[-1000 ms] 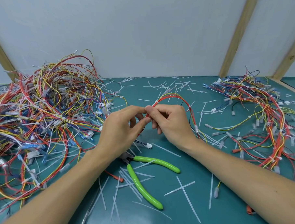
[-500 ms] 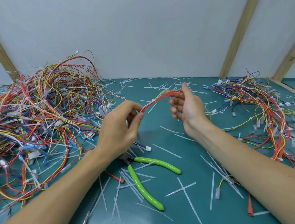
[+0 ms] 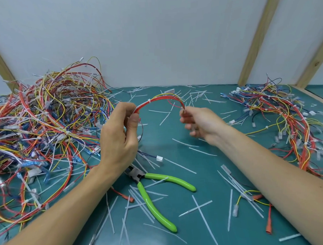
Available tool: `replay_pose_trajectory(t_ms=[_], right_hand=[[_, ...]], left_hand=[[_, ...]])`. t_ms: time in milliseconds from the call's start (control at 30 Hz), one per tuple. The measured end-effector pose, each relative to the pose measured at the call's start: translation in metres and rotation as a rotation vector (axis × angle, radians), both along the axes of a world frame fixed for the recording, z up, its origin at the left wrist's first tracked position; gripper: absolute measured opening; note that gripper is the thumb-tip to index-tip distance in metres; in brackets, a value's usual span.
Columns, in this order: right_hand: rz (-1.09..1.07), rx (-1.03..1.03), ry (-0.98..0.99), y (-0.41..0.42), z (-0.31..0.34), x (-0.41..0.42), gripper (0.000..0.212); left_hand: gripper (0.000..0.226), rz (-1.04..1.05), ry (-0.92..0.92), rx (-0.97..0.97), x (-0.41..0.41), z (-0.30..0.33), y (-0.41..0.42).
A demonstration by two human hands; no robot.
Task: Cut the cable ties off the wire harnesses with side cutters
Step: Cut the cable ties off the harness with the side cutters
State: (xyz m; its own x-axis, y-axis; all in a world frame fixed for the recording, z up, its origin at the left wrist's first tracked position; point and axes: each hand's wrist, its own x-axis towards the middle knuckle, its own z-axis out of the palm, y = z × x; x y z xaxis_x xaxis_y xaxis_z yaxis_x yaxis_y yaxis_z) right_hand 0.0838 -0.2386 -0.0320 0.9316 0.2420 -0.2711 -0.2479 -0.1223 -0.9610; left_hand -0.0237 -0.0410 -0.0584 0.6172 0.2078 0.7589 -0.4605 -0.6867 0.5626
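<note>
Both hands (image 3: 118, 135) (image 3: 199, 122) pinch harness (image 3: 161, 98); tie (image 3: 149, 100) beside left grip uncut; cutters (image 3: 152, 193) idle below; big pile (image 3: 42, 123) left.

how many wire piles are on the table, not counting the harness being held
2. A large tangled pile lies at the left of the table, and a smaller pile lies at the right. A few loose wires lie near the right forearm; others may be hidden.

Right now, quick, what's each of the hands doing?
Left hand: pinching one end of the red wire harness.
Right hand: fingertips pinching the other end of that harness.
Side cutters: on the table, held by neither.
</note>
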Motion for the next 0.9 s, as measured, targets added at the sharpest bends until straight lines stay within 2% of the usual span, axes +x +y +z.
replay_pose_trajectory(t_ms=[100, 267, 400, 500, 567, 633, 667, 733, 767, 900], right_hand=[[0.265, -0.208, -0.086, 0.005, 0.000, -0.010, 0.027], [0.669, -0.363, -0.163, 0.006, 0.003, -0.018, 0.025], [0.955, -0.511, -0.143, -0.007, 0.019, -0.017, 0.024], [0.902, -0.702, -0.228, -0.018, 0.036, -0.011, 0.022], [0.630, -0.784, -0.435, -0.021, 0.044, -0.005, 0.021], [0.266, -0.683, -0.705, -0.015, 0.049, -0.004, 0.022], [0.182, -0.585, -0.780, -0.010, 0.052, -0.007, 0.021], [0.246, -0.431, -0.769, 0.004, 0.058, -0.021, 0.028], [0.321, -0.439, -0.746, 0.010, 0.058, -0.029, 0.035], [0.524, -0.664, -0.752, 0.021, 0.046, -0.050, 0.060]], left_hand=[[0.004, 0.004, 0.002, -0.037, 0.000, 0.001, 0.001], [0.004, 0.030, 0.013, -0.094, 0.001, 0.003, 0.002], [0.006, 0.049, 0.035, -0.122, 0.002, 0.004, 0.005], [0.010, 0.063, 0.033, -0.084, 0.002, 0.005, 0.006], [0.012, 0.052, 0.033, -0.033, 0.003, 0.005, 0.006], [0.013, 0.020, 0.037, 0.056, 0.003, 0.003, 0.004], [0.013, -0.004, 0.036, 0.112, 0.004, 0.002, 0.003], [0.014, -0.046, 0.021, 0.227, 0.004, 0.002, 0.000], [0.014, -0.062, 0.010, 0.273, 0.003, 0.002, -0.001], [0.014, -0.112, -0.021, 0.342, 0.000, 0.005, -0.003]])
